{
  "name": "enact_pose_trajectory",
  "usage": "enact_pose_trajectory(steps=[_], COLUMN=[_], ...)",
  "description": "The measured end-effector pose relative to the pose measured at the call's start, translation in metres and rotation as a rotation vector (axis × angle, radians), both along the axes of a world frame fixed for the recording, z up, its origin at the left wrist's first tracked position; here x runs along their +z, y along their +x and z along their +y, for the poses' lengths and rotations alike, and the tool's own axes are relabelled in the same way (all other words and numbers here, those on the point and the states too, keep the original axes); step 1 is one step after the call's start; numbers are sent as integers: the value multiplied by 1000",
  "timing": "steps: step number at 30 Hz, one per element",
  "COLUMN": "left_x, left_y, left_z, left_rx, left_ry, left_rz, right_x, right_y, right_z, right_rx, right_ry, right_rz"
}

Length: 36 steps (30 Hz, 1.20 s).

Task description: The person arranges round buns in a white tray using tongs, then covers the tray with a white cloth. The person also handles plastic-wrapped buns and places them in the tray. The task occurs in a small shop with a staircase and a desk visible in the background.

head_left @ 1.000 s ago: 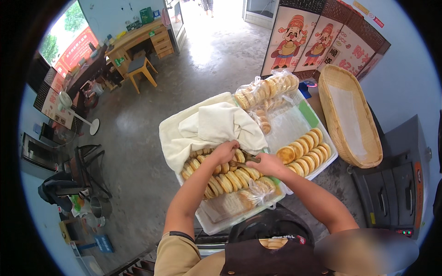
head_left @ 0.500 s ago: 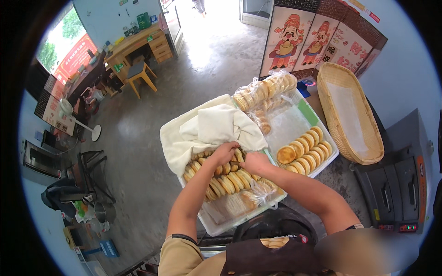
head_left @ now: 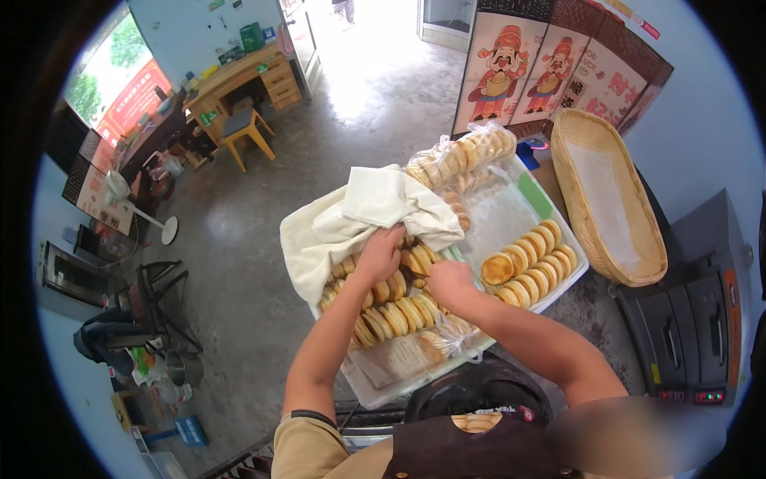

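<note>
Round flatbreads (head_left: 403, 313), golden brown on their faces, stand on edge in rows in a white plastic tray (head_left: 375, 393) before me. A folded cream cloth (head_left: 319, 231) covers the tray's far part. My left hand (head_left: 381, 257) reaches over the far rows at the cloth's edge; its fingertips are partly hidden there. My right hand (head_left: 451, 283) is curled against the right end of a short run of flatbreads (head_left: 420, 259); what its fingers enclose is hidden. A dark gap shows between the rows near both hands.
Right of my tray, a second white tray (head_left: 550, 297) holds two rows of flatbreads and bagged ones (head_left: 471, 156). Beyond it stand a long wicker basket (head_left: 610, 199) and a folding screen (head_left: 511, 72). A grey oven (head_left: 678, 319) is at right, a desk (head_left: 231, 76) far left.
My left hand has shifted left and slightly away from me, and my right hand a little to the right. More flatbreads show between them. The cloth's fold has moved up and leftward.
</note>
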<state>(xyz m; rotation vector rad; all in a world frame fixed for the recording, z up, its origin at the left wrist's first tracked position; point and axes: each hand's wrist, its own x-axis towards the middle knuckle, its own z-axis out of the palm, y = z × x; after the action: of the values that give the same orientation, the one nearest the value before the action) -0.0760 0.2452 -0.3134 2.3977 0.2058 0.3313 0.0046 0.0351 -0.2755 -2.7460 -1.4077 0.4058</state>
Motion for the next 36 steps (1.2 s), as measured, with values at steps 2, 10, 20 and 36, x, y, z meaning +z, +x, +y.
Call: enact_pose_trajectory(steps=[2,10,20,36], left_x=[-2,-1,1,-13], left_y=[-3,-1,-6,-8], left_z=[5,25,31,37], left_rx=[35,40,25,49], left_ry=[-70,-190,-277,-287], left_rz=[86,18,69,112], right_x=[23,101,49,-22], right_y=[-3,-24,-44,56], right_z=[-13,-56,-38,-1], right_rx=[12,-112,-150,-154], right_ry=[13,3,138,23], right_rz=[24,134,299,644])
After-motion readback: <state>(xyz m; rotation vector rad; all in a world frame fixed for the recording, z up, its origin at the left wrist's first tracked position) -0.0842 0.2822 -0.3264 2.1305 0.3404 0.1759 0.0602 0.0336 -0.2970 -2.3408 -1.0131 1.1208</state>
